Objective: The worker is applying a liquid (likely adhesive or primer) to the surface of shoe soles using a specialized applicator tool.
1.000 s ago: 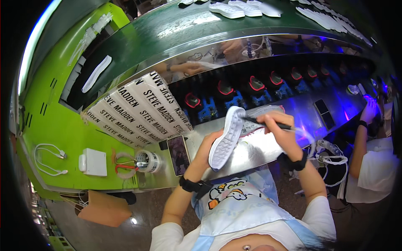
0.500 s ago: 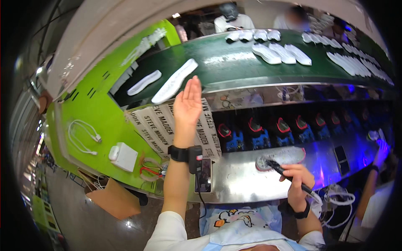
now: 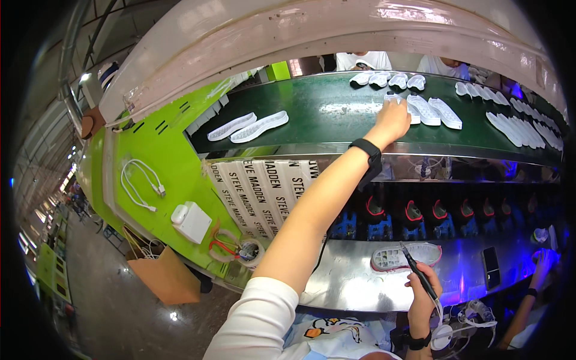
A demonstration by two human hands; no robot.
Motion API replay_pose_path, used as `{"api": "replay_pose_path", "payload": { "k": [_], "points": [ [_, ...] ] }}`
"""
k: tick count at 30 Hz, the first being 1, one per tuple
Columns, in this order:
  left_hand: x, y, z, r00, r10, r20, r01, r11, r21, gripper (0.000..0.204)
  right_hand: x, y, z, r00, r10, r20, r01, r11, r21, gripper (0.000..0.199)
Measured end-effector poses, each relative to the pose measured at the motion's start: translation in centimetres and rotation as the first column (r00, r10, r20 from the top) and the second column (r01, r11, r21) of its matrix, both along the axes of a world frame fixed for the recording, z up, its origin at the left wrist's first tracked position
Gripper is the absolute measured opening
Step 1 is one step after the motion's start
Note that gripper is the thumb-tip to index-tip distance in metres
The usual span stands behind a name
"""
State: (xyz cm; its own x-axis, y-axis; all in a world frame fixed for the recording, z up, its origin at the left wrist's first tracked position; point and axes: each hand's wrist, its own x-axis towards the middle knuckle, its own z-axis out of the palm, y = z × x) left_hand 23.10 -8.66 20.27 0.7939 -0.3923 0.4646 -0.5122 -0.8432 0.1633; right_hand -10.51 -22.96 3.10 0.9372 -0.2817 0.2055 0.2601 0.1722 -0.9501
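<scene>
My left hand [image 3: 393,122] reaches far across the green conveyor belt [image 3: 324,108]. Its fingers are closed on the leftmost white shoe sole [image 3: 390,96] of a group; the hand covers most of that sole. Beside it lie more white soles [image 3: 445,113]. My right hand [image 3: 423,299] grips a black pen-shaped tool [image 3: 422,275] with a white cable. The tool's tip points up at the near side of a pale sole with a red edge [image 3: 397,258], which lies on the metal bench; whether they touch I cannot tell.
Two white soles [image 3: 259,126] lie at the belt's left. On the green surface are a charger [image 3: 191,222], a white cable [image 3: 143,185] and tape rolls [image 3: 252,251]. A phone [image 3: 491,267] rests on the bench. A co-worker's gloved hand [image 3: 545,259] is at far right.
My open left hand has moved from the left soles rightward across the belt and closed on another sole. The left soles now lie closer together. The tool's tip has shifted off the red-edged sole's middle.
</scene>
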Motion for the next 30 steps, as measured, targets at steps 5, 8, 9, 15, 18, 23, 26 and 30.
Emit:
{"api": "replay_pose_path", "payload": {
  "k": [5, 8, 9, 15, 18, 23, 26, 30],
  "points": [
    [2.3, 1.4, -1.0, 0.998, -0.044, -0.042, 0.046, 0.998, 0.050, 0.035, 0.1, 0.5, -0.2, 0.999, 0.008, -0.052, -0.004, 0.996, 0.085, 0.024],
    [1.1, 0.9, 0.4, 0.992, 0.067, -0.111, -0.082, 0.988, -0.134, 0.039, 0.3, 0.4, -0.8, 0.998, -0.018, -0.055, 0.024, 0.993, 0.113, 0.024],
    [0.8, 1.1, 0.1, 0.981, 0.190, -0.034, -0.192, 0.941, -0.279, 0.040, 0.2, 0.4, -0.9, 0.998, -0.009, -0.061, 0.015, 0.994, 0.106, 0.024],
    [2.7, 9.0, -0.7, 0.913, -0.134, -0.386, -0.153, 0.765, -0.625, 0.026, -0.2, 0.1, -1.2, 0.992, 0.044, -0.121, -0.030, 0.992, 0.119, 0.024],
    [-8.0, 10.1, -0.3, 0.914, -0.345, -0.214, -0.059, 0.408, -0.911, 0.040, -0.4, -0.3, -1.4, 0.993, 0.056, -0.100, -0.042, 0.989, 0.142, 0.025],
    [-22.9, 14.2, -11.3, 0.677, -0.705, -0.211, -0.299, -0.002, -0.954, 0.047, -0.2, -0.7, -1.4, 0.994, -0.010, -0.112, 0.025, 0.991, 0.134, 0.024],
    [-28.1, 14.0, -21.8, 0.521, -0.850, -0.078, -0.604, -0.302, -0.738, 0.049, -0.9, 1.5, -1.1, 0.943, 0.303, -0.137, -0.309, 0.951, -0.026, 0.023],
    [-32.0, 10.7, -31.9, 0.419, -0.896, 0.148, -0.758, -0.435, -0.487, 0.062, 1.3, 5.1, -0.8, 0.920, 0.391, -0.023, -0.376, 0.863, -0.337, 0.021]
  ]
}}
